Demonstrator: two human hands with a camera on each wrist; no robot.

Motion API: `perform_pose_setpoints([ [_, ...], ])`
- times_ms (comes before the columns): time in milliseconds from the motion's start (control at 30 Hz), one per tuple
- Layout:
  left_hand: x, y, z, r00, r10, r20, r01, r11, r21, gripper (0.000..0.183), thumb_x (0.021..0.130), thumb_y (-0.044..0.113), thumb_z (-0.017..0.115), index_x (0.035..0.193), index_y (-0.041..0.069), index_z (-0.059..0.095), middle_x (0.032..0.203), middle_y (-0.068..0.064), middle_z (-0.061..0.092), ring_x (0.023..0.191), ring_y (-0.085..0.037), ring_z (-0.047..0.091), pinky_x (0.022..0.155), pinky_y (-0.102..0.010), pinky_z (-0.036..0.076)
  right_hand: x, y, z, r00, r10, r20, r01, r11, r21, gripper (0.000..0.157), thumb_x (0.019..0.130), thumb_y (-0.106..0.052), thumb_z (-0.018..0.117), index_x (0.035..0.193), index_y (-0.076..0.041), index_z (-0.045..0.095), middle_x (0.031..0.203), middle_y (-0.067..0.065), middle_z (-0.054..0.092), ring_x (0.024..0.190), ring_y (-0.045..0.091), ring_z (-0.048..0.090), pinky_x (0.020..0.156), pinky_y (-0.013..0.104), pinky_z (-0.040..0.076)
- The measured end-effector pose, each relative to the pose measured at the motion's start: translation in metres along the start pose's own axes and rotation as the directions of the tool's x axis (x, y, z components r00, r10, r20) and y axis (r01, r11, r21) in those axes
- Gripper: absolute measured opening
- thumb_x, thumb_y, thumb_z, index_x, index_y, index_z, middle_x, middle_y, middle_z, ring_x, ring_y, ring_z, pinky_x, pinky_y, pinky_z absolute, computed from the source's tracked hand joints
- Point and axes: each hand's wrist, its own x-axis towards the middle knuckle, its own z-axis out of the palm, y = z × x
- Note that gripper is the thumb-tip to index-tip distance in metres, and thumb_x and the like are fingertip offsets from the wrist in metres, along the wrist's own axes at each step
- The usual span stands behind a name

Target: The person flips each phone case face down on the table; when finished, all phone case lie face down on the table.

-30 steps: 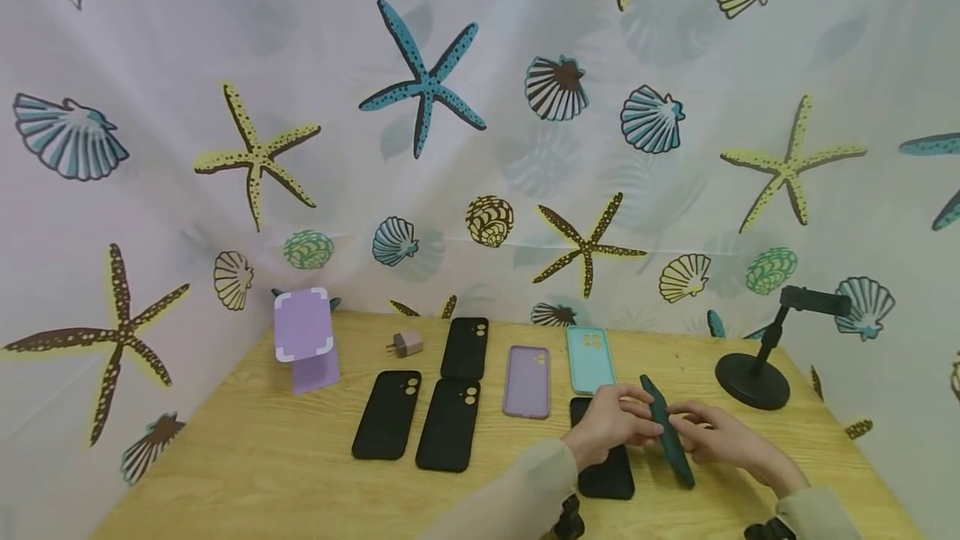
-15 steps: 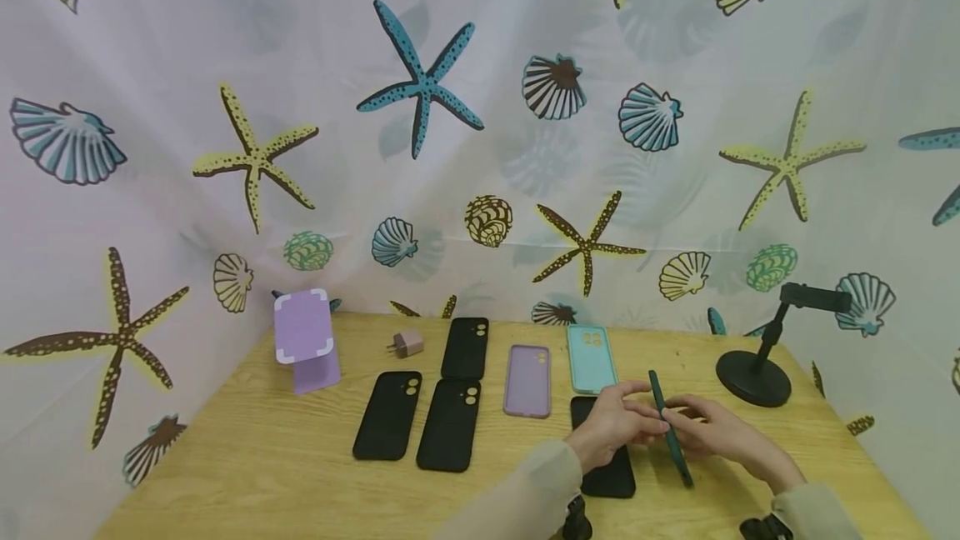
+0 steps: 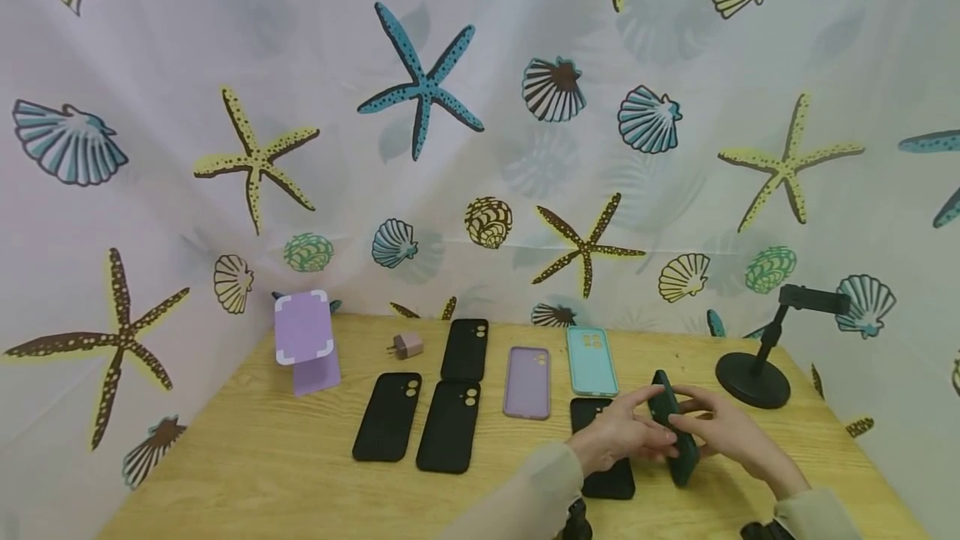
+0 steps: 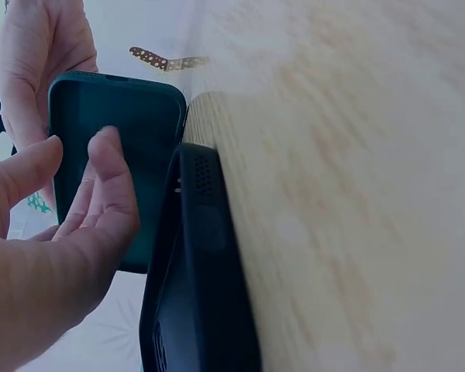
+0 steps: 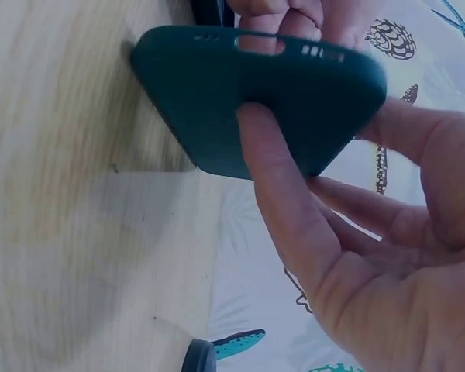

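Observation:
Between both hands is a dark green phone case [image 3: 675, 432], tilted on edge with its lower end near the table. My left hand [image 3: 622, 432] holds it from the left; the left wrist view shows the thumb at its rim and curled fingers in front of its hollow inner side. My right hand [image 3: 731, 432] grips it from the right. In the right wrist view, the right thumb [image 5: 267, 147] lies on its outer back and other fingers reach around its edge. Under the left hand lies a black phone case [image 3: 611, 477], partly hidden by it.
Several black cases, including one case [image 3: 386, 417] at left, a lilac case [image 3: 527, 382] and a light blue case [image 3: 591, 361] lie on the wooden table [image 3: 247, 465]. A purple stand [image 3: 303, 332], a plug adapter [image 3: 407, 345] and a black stand [image 3: 753, 379] are farther back.
The green case has turned from nearly edge-on to showing more of its broad face to the head view. Both hands stay on it, the left fingers shifted along it. Other cases lie still.

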Motion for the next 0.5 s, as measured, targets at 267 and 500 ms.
perform_pose_setpoints([
  [267, -0.001, 0.002, 0.0, 0.999, -0.031, 0.007, 0.03, 0.985, 0.169, 0.061, 0.09, -0.007, 0.062, 0.144, 0.019, 0.049, 0.102, -0.014, 0.074, 0.093, -0.027, 0.071, 0.073, -0.039, 0.058, -0.001, 0.003, -0.003, 0.995, -0.009, -0.101, 0.001, 0.997, -0.083, 0.052, 0.093, -0.008, 0.061, 0.142, 0.002, 0.046, 0.127, 0.036, 0.055, 0.106, 0.04, 0.064, 0.064, 0.04, 0.058],
  [500, -0.002, 0.002, 0.002, 1.0, -0.006, 0.013, 0.0, 0.907, 0.421, 0.033, 0.089, -0.003, 0.066, 0.121, 0.003, 0.068, 0.105, -0.01, 0.073, 0.09, -0.019, 0.071, 0.073, -0.034, 0.059, 0.0, 0.018, -0.007, 0.992, 0.017, -0.127, -0.027, 0.997, -0.071, 0.05, 0.094, -0.008, 0.063, 0.141, 0.001, 0.049, 0.124, 0.032, 0.06, 0.099, 0.029, 0.065, 0.064, 0.036, 0.056],
])
